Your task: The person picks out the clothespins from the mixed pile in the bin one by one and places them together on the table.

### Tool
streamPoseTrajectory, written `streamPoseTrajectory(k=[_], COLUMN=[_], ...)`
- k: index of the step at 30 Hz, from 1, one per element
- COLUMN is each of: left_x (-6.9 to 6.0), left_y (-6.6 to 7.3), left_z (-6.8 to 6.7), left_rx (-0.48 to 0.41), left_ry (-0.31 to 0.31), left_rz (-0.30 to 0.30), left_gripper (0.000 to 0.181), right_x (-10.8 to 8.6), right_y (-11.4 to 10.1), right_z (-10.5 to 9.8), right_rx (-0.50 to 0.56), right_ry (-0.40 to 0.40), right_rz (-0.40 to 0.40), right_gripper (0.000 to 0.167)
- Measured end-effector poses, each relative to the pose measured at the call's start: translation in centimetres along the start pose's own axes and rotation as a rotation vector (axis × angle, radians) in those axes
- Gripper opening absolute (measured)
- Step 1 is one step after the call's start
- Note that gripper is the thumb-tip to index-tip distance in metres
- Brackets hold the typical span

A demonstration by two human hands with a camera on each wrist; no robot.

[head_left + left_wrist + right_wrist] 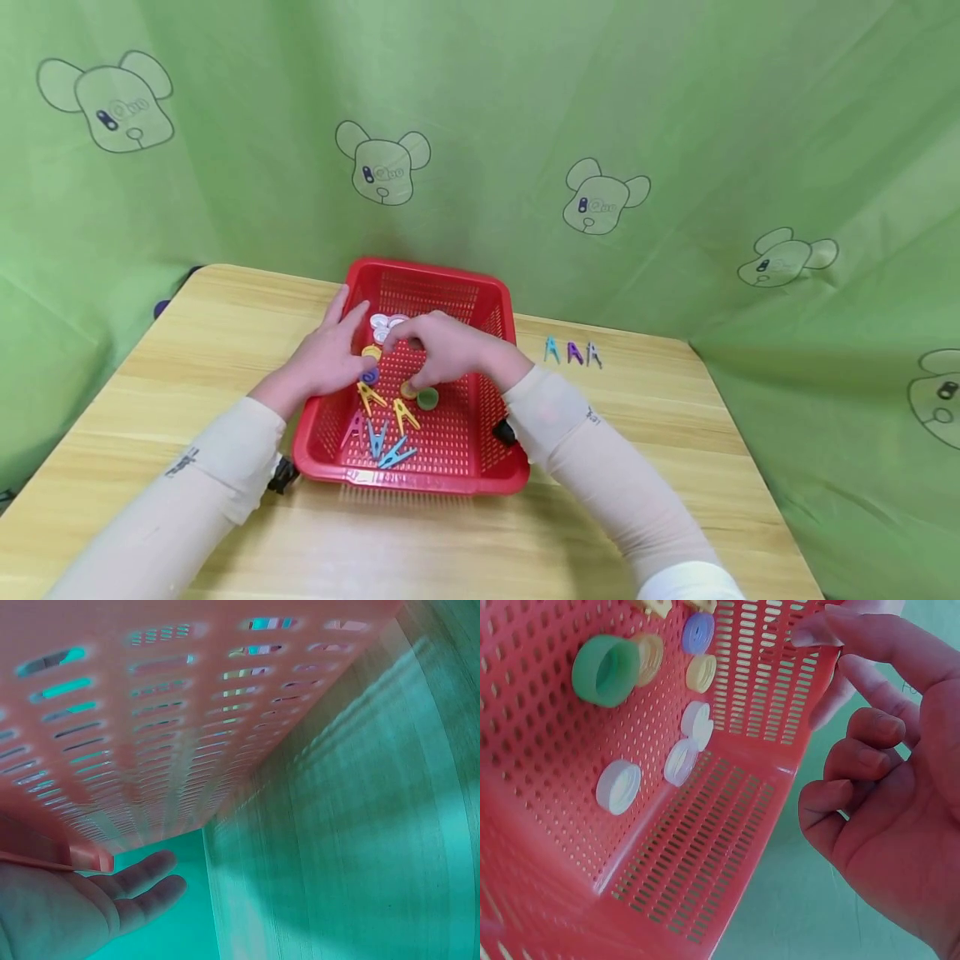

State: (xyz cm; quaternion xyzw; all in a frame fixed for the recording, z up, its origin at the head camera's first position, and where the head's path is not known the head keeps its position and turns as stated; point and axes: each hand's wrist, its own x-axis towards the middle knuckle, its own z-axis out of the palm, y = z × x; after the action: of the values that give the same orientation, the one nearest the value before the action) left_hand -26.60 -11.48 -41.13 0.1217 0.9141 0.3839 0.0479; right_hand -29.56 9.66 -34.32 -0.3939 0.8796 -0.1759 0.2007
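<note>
On the wooden table, a red perforated plastic basket holds round caps and A-shaped clothespins. The left hand, fingers spread, lies at its left rim; the right hand, fingers loosely curled, hovers over the basket.

The basket is plain red, the backdrop mouse-patterned green.
</note>
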Motion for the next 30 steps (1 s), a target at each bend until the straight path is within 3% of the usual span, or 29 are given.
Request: streamPoseTrajectory(k=[5,15,22,30], left_x=[0.0,-0.1,0.0,0.2], left_y=[-0.1,0.0,-0.1,-0.2], left_z=[0.0,0.0,-0.1,0.1], left_rx=[0.024,-0.068,-0.034,-0.004], left_ry=[0.003,-0.008,0.000,0.001], left_rz=[0.002,-0.017,-0.014,-0.013], left_gripper=[0.089,0.089,0.088,0.088], right_x=[0.4,1.0,1.2,1.2], right_y=[0.2,1.8,2.6,3.2], right_z=[1.2,3.1,3.7,4.4], right_rx=[0.032,0.101,0.123,0.121], right_ry=[-0.046,-0.136,-0.132,-0.180], right_rz=[0.001,0.086,0.071,0.127], right_gripper=[0.046,0.049,0.048,0.044])
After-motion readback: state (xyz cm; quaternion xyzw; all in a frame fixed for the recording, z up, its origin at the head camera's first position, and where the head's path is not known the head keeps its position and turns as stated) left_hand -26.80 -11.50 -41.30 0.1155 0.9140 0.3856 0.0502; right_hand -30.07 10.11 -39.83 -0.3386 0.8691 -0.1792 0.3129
